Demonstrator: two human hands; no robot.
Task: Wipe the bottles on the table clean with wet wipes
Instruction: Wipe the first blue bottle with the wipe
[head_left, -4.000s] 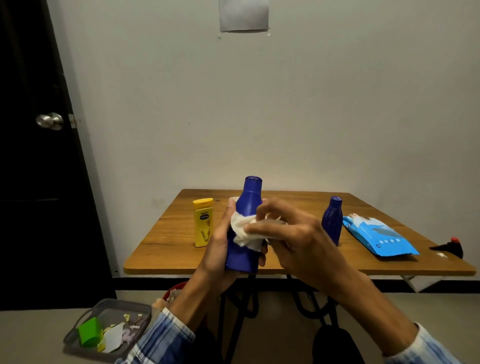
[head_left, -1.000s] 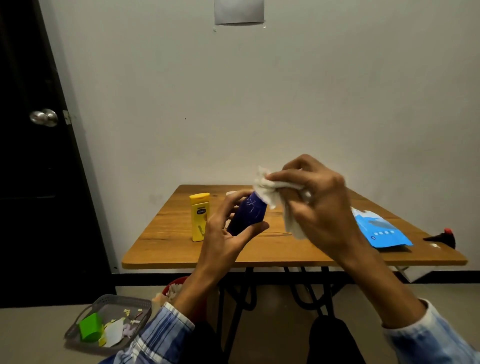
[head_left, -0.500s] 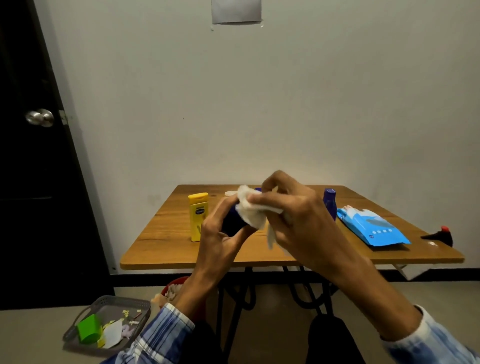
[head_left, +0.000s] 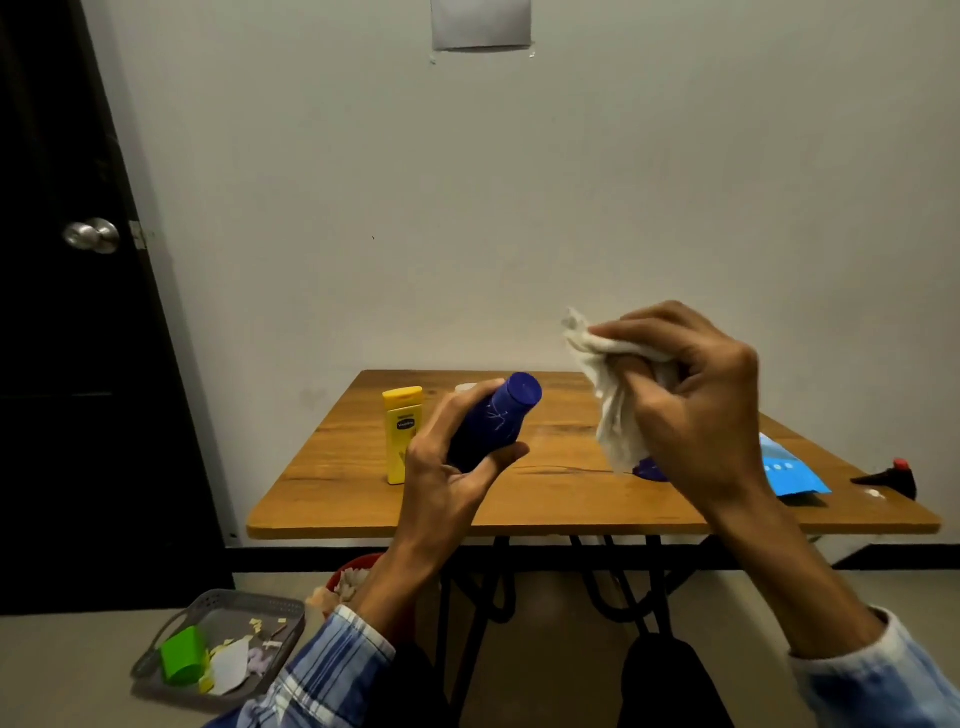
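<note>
— While my left hand grips the bottle, curled round its lower half, my right hand is clenched on a bunched wipe, up and off to the right, clear of the bottle.

— Where is the bottle against the table?

— In the air over the near left part of the table, touching nothing but my left hand. Its long axis leans: held end low and near me, free end up, away and to the right.

— So that end points at the wipe?

— Roughly. The wipe lies right of it and a little higher, with a plain gap between. My right hand is the one to close that gap. I judge a short move left and down would put the wipe on the free end, ready to run along the axis toward my grip.

— Cap or base, that end?

— I cannot tell for sure; it shows me a flat round face.

— And further out?

— A yellow bottle stands upright on the table just left of my left hand. A second bottle, blue, stands behind my right hand, with only its foot showing. The blue pack lies right of that, near the table's right edge.

— Any risk?

— My left hand covers the lower half, so I expect to shift my hold before the wipe can reach it.
</note>
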